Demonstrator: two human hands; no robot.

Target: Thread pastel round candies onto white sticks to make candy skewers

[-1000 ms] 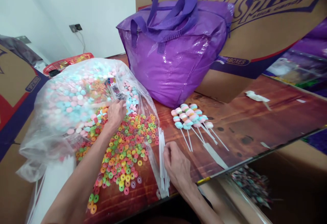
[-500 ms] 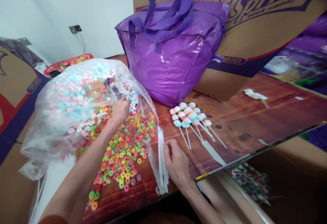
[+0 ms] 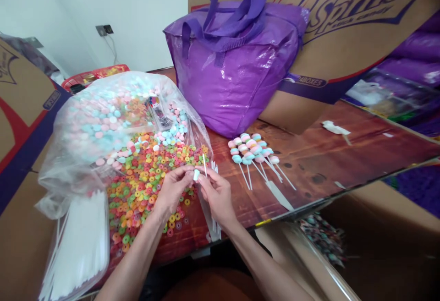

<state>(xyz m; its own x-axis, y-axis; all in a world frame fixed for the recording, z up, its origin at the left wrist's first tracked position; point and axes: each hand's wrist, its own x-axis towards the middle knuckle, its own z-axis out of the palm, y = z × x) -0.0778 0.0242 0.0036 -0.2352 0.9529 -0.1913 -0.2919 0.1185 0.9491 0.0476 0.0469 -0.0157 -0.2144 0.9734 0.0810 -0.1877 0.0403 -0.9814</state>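
My left hand (image 3: 173, 188) pinches a pale blue marshmallow (image 3: 196, 174) between thumb and fingertips. Close against it, my right hand (image 3: 217, 195) is closed on a thin white stick (image 3: 205, 163) whose upper end points up; whether the stick touches the marshmallow I cannot tell. Below both hands spreads a pile of ring-shaped gummy candies (image 3: 137, 195) in several colours. More white sticks (image 3: 214, 167) lie on the table, partly hidden by my right hand. To the right rest several finished-looking candy skewers (image 3: 252, 150) of pastel marshmallows on white sticks.
A clear plastic bag (image 3: 99, 90) of pastel marshmallows lies at the left, above a packet of white sticks (image 3: 80, 241). A large purple bag (image 3: 233, 72) stands behind, against a cardboard box (image 3: 343, 30). White scraps lie on the wooden table (image 3: 371, 154).
My left hand has come back from the marshmallow bag with a marshmallow. My right hand has lifted a stick from the row and moved slightly left. Both hands now meet over the gummy rings.
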